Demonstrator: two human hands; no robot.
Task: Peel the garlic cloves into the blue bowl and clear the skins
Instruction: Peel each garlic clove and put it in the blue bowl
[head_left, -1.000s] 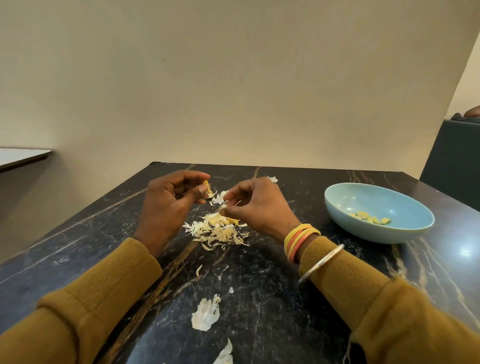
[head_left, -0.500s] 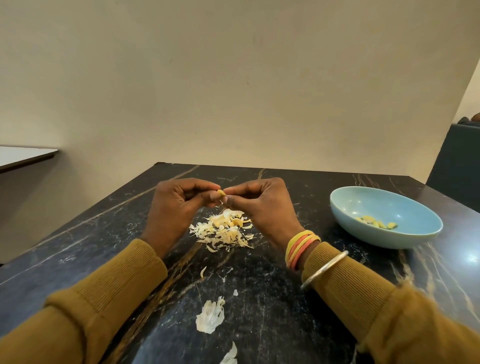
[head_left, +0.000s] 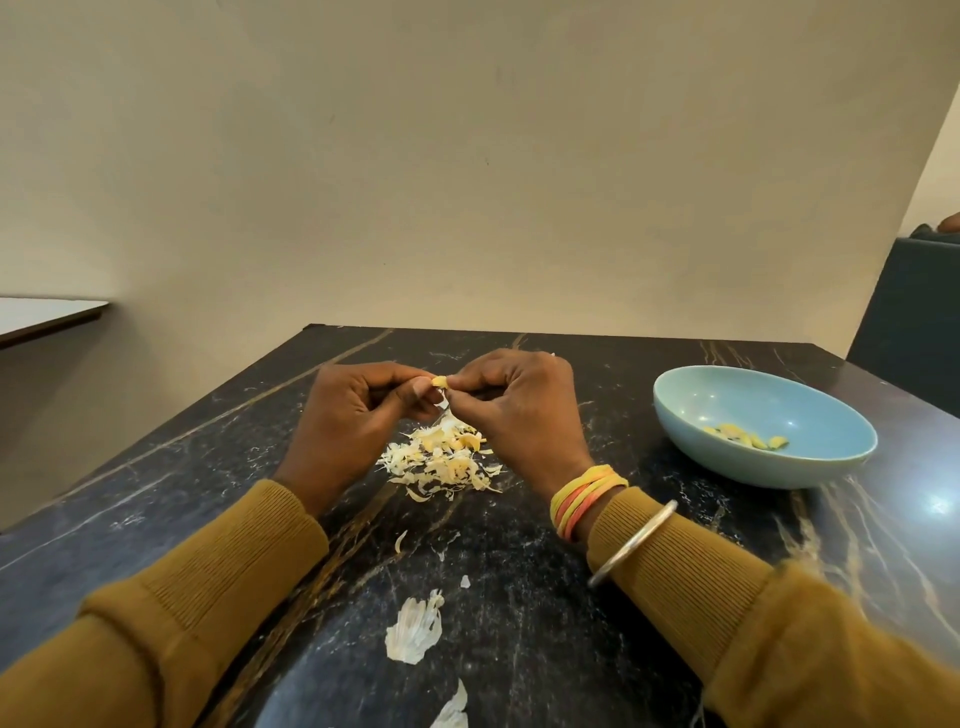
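On my feed the table (head_left: 571, 623) reads as polished dark stone, veined and glossy enough to throw back light near its right edge. The blue bowl (head_left: 779, 470) there looks like smooth glazed ceramic. The skins (head_left: 441, 462) mid-table are dry, papery and matt. The garlic clove (head_left: 440, 382) looks smooth. I see ribbed knit cloth sleeves (head_left: 208, 587) and a shiny metal bangle (head_left: 634, 543).

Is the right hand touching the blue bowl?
Apart. The head view shows dark table between the right hand and the blue bowl.
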